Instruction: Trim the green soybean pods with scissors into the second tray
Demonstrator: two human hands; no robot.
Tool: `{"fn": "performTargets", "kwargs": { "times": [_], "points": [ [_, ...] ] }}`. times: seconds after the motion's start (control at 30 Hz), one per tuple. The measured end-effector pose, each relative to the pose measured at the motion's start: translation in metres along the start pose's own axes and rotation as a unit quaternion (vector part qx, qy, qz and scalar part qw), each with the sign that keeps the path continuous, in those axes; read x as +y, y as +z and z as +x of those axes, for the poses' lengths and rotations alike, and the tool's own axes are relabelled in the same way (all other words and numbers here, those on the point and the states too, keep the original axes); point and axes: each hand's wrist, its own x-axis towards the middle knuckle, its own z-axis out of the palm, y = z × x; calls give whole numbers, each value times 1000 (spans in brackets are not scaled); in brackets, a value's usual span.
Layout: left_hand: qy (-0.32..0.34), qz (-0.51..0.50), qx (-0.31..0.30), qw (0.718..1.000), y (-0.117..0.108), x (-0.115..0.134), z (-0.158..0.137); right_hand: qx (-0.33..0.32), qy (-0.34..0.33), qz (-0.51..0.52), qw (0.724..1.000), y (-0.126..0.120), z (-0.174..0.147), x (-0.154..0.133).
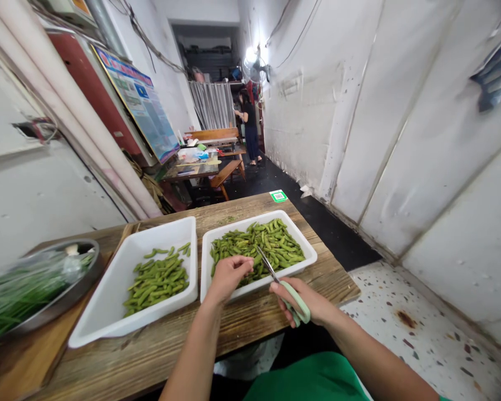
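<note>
My right hand (303,301) is closed round the pale green handles of a pair of scissors (297,301). Its metal blades point up and left over the right white tray (311,257), which holds a heap of green edamame pods (275,236). At that tray's near left side is my left hand (229,275), thumb and fingertips pinched together close to the blades. Whether a pod sits in that pinch I cannot make out against the heap. A second white tray (104,289) stands to the left, with a smaller pile of edamame pods (158,281) toward its right side.
Both trays stand on a wooden table (229,334). A metal bowl (94,262) of long green vegetables (25,289) and plastic sits at the left on a wooden board (45,356). A QR code card (278,196) lies at the far corner. Farther back, a person (250,125) stands by wooden benches.
</note>
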Motion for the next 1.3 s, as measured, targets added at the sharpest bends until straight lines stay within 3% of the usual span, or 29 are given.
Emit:
{"fn": "performTargets", "kwargs": {
  "times": [0.2, 0.47, 0.77, 1.03, 1.3],
  "points": [
    [10, 19, -13, 1000, 1, -2, 0, 8, 7, -10, 1000, 0, 4, 2],
    [-23, -40, 46, 998, 3, 0, 1, 5, -10, -26, 1000, 2, 7, 8],
    [29, 23, 54, 998, 3, -2, -2, -1, 10, -1, 1000, 3, 6, 10],
    [34, 36, 53, 997, 4, -8, -2, 11, 35, -13, 999, 1, 2, 6],
    [33, -25, 68, 997, -1, -7, -2, -27, -5, -8, 1000, 2, -1, 8]
  ]
}}
